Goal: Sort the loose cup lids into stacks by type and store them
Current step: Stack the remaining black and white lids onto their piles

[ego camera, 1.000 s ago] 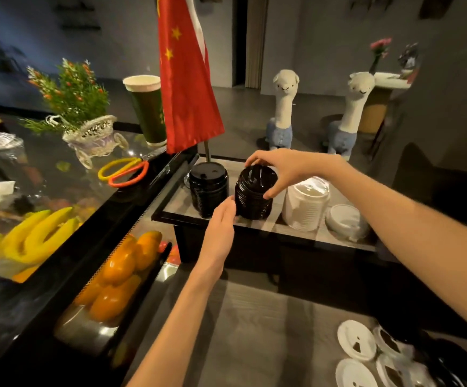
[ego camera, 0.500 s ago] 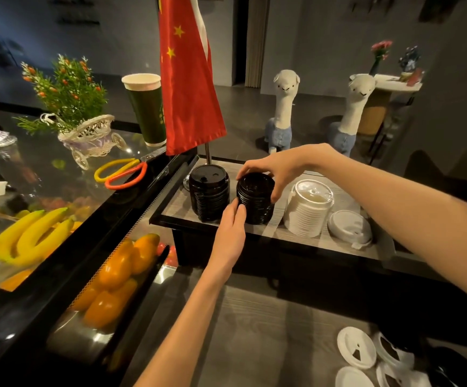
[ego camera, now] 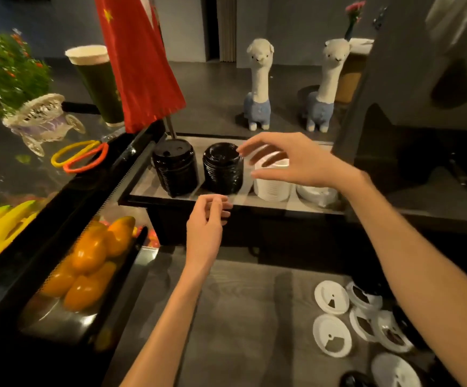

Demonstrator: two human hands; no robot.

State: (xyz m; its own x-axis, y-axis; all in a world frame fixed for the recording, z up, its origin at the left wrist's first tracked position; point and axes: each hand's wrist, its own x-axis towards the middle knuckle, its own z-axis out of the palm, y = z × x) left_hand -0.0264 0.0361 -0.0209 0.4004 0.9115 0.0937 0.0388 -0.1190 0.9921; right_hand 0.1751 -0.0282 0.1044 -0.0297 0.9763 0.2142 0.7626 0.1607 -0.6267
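Two stacks of black lids stand on a raised grey shelf (ego camera: 154,191): the left black stack (ego camera: 175,170) and the right black stack (ego camera: 222,169). A white lid stack (ego camera: 271,185) and a low white lid pile (ego camera: 314,192) sit to their right. My right hand (ego camera: 290,160) hovers just right of the right black stack, fingers spread, holding nothing. My left hand (ego camera: 207,222) hangs below the shelf's front edge, fingers loosely curled and empty. Several loose white lids (ego camera: 331,297) lie on the lower counter at bottom right, with a dark lid (ego camera: 355,379) near the bottom edge.
A red flag (ego camera: 140,60) on a pole rises behind the left stack. A green paper cup (ego camera: 98,82), scissors (ego camera: 81,156) and a plant basket (ego camera: 39,118) sit on the glass counter at left. Oranges (ego camera: 87,261) and bananas (ego camera: 0,224) lie under glass. Two alpaca toys (ego camera: 258,85) stand behind.
Both hands have let go of the right black stack. My right hand lifted off to the right and my left hand dropped back below the shelf edge.
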